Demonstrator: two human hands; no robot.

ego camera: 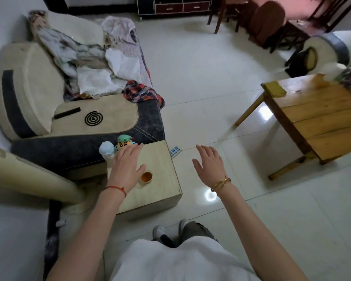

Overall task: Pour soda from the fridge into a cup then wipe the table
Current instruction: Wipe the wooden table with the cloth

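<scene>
Your left hand hangs flat and released over the small pale wooden side table, fingers spread, grasping nothing. A thin red string sits around that wrist. Just beside its thumb stands the small clear cup filled with orange soda, upright on the tabletop near the middle (the thumb looks close to the rim, though whether it touches I cannot tell). Your right hand is likewise released, palm down and fingers loosely apart, out over the glossy white tiled floor to the right of the table, with a gold bangle on its wrist; it grasps nothing.

At the table's far left corner stand a pale blue-capped plastic bottle and a small green-hatted cartoon figurine, side by side, partly hidden behind your left fingers. Behind them is a beige and dark grey armchair heaped with rumpled cloths, a black mosquito coil lying on its flat arm. A small blue patterned card lies on the floor just past the table. Well apart to the right stands a larger yellow-brown plank table.
</scene>
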